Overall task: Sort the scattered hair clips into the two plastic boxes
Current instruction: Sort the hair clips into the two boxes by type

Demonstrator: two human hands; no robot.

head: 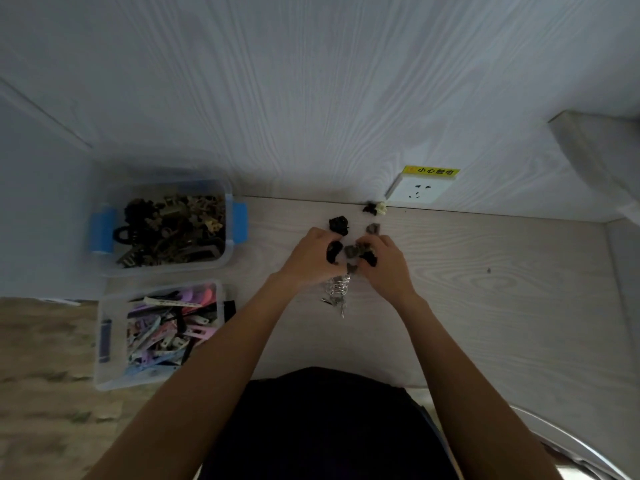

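Both hands gather the last claw clips
Left hand and right hand each clutch dark clips; overfull grips could spill some short of the far box.

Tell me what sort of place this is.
Probably a home or dorm desk nook: a pale wood-grain tabletop against a panelled wall, a wall socket with a warning sticker, and plastic boxes of hair clips.

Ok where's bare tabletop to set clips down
Bare table lies right of the right hand, below the wall socket. Crowded: loose clips between both hands, and silver clips beside the left hand.
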